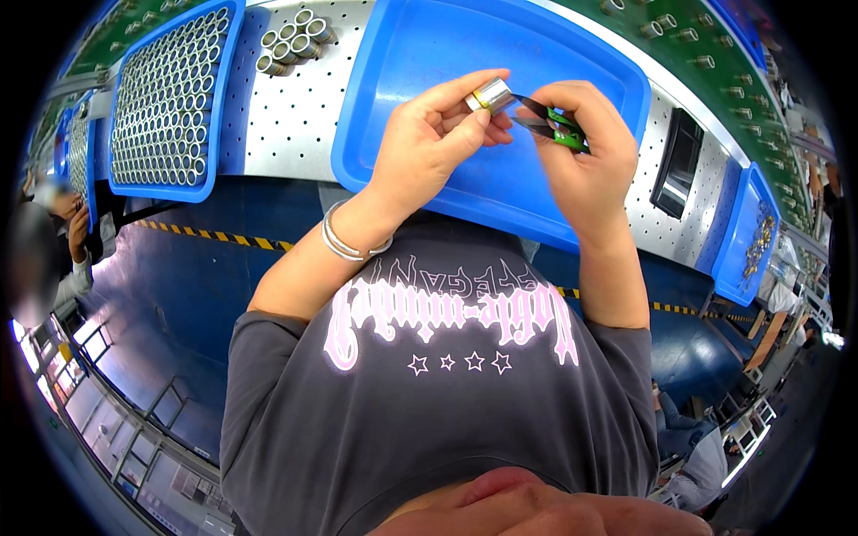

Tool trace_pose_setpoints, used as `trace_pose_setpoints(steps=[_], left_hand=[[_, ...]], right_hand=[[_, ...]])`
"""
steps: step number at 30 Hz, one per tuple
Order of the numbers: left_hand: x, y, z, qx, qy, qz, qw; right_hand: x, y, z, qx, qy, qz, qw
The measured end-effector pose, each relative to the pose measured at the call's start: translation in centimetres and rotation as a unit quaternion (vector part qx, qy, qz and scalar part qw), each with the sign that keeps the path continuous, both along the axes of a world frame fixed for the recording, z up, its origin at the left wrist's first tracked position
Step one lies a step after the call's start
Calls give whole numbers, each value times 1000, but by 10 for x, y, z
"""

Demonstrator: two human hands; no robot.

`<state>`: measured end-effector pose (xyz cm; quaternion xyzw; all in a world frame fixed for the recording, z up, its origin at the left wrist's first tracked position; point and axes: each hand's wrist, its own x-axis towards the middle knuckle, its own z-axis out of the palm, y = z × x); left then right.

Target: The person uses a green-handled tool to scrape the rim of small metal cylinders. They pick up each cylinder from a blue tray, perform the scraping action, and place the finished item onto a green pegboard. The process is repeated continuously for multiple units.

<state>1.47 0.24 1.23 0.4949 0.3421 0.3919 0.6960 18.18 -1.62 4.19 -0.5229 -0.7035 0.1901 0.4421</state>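
A short, shiny metal cylinder point(497, 96) with a yellowish band at one end is pinched in the fingers of my left hand point(418, 136). It is held tilted above a large blue tray point(393, 45). My right hand point(597, 134) is closed around small snips point(568, 139) with green handles and dark blades. The blades are parted and point at the right end of the cylinder. Whether they touch it I cannot tell. Fingers partly hide the snips' handles.
Several metal cylinders point(284, 50) stand on the perforated metal table point(299, 134). Left is a blue tray point(161, 190) packed with rows of them. Right are a black rectangular object point(677, 165) and a blue tray point(726, 241) of small brass-coloured pieces. Another person's hand point(79, 228) shows far left.
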Motion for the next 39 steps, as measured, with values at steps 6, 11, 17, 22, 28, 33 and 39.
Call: trace_pose_setpoints(steps=[6, 11, 17, 22, 28, 33, 39], left_hand=[[0, 1, -5, -27, -45, -1, 999], [1, 3, -1, -70, -89, 26, 993], [1, 3, 1, -55, -111, 32, 992], [1, 2, 0, -44, -115, 24, 992], [2, 1, 2, -56, -126, 25, 990], [3, 0, 2, -40, -115, 22, 992], [3, 2, 3, -56, -128, 22, 990]], right_hand=[[6, 3, -2, 9, 60, -43, 997], [5, -4, 1, -16, 25, -10, 1000], [1, -3, -7, -48, 7, -26, 998], [0, -3, -7, -50, 15, -26, 998], [1, -3, -8, -37, 22, -24, 999], [2, -4, -7, -37, 21, -27, 999], [3, -6, -5, -62, 62, -42, 995]])
